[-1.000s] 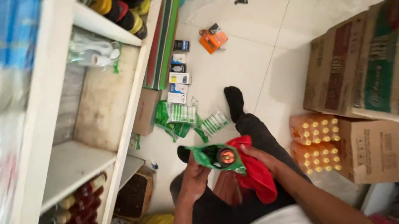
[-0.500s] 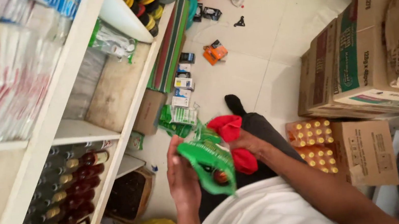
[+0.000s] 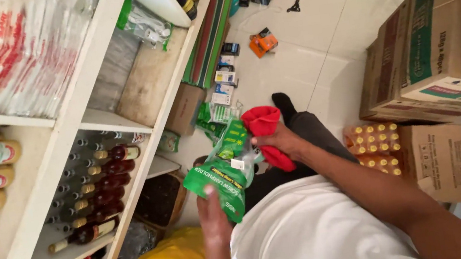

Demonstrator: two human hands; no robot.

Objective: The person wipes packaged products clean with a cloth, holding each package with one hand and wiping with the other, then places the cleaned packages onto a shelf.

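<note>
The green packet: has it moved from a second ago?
Yes. The green packet now sits up beside the white shelf edge, lifted from the lap by the left hand.

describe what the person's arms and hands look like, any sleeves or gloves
Both hands are bare: no gloves, rings or watch show on the left hand or the right hand. The forearms are uncovered too. The person wears a white T-shirt with small dark print near its lower edge; its sleeve ends are not clearly visible.
</note>
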